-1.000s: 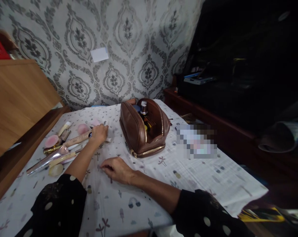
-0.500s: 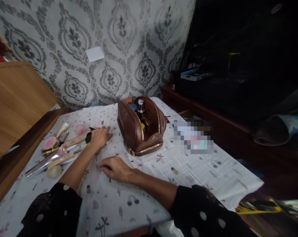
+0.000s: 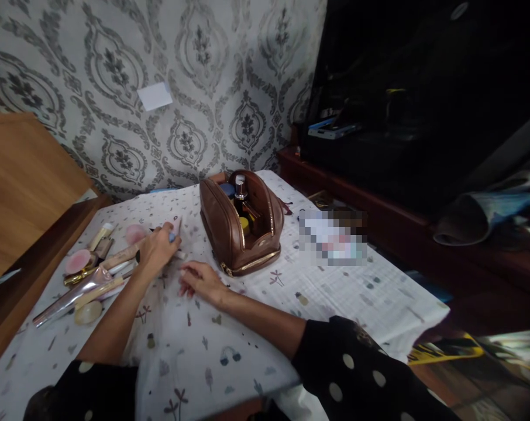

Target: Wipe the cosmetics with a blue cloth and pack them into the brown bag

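Note:
My left hand (image 3: 158, 245) is closed around a small slim item with a pale blue part (image 3: 172, 237), beside the spread of make-up; its kind is too small to tell. Loosely curved and slightly blurred, my right hand (image 3: 206, 283) rests near the cloth with nothing visible in its fingers. Just beyond it stands a brown cosmetic bag (image 3: 230, 234), unzipped at the top. Inside the bag show a silver-capped bottle (image 3: 241, 187), a blue round lid (image 3: 227, 190) and a yellow lid (image 3: 244, 225).
At left on the patterned white cloth (image 3: 212, 345) lie a metallic pink tube (image 3: 72, 295), a pink round compact (image 3: 78, 261), a pink puff (image 3: 136, 234) and several other cosmetics. A wooden panel (image 3: 32, 164) borders the left; a blurred-out item (image 3: 333, 237) lies at right.
My left hand has closed on the small item and lifted it slightly from the cloth. My right hand's fingers have loosened. The whole view has shifted a little.

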`<control>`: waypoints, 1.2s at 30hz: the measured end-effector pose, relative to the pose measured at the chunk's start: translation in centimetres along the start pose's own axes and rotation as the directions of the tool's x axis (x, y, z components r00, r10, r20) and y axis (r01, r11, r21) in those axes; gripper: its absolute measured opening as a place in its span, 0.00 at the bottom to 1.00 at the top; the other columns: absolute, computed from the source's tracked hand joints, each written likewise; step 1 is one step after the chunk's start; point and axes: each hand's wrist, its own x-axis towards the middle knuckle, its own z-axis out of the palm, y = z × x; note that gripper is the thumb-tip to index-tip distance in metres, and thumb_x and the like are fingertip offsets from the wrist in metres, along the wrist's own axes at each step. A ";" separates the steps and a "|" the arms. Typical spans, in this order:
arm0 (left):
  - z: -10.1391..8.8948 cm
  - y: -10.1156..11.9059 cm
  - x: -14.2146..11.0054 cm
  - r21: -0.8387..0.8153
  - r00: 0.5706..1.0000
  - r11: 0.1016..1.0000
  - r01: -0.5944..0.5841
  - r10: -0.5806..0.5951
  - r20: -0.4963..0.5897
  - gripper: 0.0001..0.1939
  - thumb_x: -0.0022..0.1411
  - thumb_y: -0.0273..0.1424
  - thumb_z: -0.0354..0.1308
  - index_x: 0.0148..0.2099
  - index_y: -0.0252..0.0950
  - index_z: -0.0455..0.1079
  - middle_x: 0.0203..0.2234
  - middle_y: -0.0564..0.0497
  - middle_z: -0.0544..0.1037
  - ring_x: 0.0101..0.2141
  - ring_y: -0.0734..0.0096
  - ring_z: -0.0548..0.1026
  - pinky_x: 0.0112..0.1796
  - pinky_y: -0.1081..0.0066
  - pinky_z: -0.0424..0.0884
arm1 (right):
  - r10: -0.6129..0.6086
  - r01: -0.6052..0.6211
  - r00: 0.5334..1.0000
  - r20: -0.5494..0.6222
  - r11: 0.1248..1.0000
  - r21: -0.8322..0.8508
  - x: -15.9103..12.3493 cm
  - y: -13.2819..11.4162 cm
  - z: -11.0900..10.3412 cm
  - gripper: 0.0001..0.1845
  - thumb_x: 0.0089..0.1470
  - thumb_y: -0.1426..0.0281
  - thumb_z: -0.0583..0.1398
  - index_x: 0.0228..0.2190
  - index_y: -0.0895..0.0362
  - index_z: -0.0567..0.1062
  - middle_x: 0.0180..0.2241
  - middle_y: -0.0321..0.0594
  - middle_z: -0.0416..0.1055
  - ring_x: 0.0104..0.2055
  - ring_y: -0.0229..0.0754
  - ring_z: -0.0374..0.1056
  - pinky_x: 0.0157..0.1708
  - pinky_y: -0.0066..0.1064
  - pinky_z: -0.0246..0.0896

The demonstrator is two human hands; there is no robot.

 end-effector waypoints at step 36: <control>4.9 -5.6 -5.6 -0.926 0.943 0.377 -0.034 -0.295 -0.155 0.14 0.58 0.42 0.57 0.32 0.37 0.74 0.23 0.54 0.73 0.26 0.71 0.67 0.28 0.73 0.62 | -0.010 0.003 0.953 0.301 1.000 0.024 -1.4 -0.6 -0.8 0.37 0.47 0.51 0.67 0.53 0.57 0.69 0.32 0.37 0.73 0.29 0.38 0.71 0.28 0.28 0.63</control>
